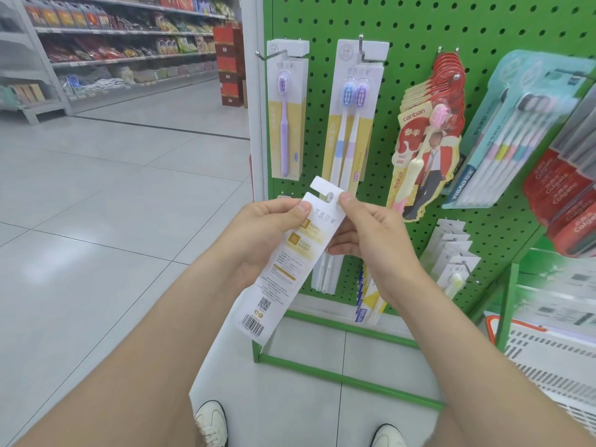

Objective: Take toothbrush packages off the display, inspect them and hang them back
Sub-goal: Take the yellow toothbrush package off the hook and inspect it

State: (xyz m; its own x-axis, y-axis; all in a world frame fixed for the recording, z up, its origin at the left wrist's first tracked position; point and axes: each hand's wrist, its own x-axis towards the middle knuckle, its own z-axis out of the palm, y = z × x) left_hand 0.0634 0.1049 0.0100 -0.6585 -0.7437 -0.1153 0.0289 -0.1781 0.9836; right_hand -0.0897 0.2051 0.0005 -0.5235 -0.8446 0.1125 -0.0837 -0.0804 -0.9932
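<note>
We found the toothbrush package (pixel 290 262) off the display (pixel 412 43) and held in front of its lower part, printed back turned toward the camera (so the brush itself was hidden from us). The left hand (pixel 258 233) gripped the card's left edge near the top, its thumb (pixel 301 208) laid across the face and the other fingers curled behind. The right hand (pixel 374 240) pinched the upper right corner, its thumb (pixel 346 198) pressing just beside the hang hole (pixel 329 195), the remaining fingers folded under the card. Neither hand was slack. The package's long axis ran on a slant, from the barcode (pixel 253 324) at lower left, nearest the person, up to the tab at upper right, which pointed toward the pegboard. We judged the inspection to be under way and rehanging the coming move, and that move turned on one relation: the hole lay at the far end, just beyond both thumbs, with the right hand nearer to it. The left hook (pixel 271 54) and the middle hook (pixel 362 48) stood well above the tab, so the card would, we thought, have to rise and come upright, hole leading, before a hook tip could enter.
</note>
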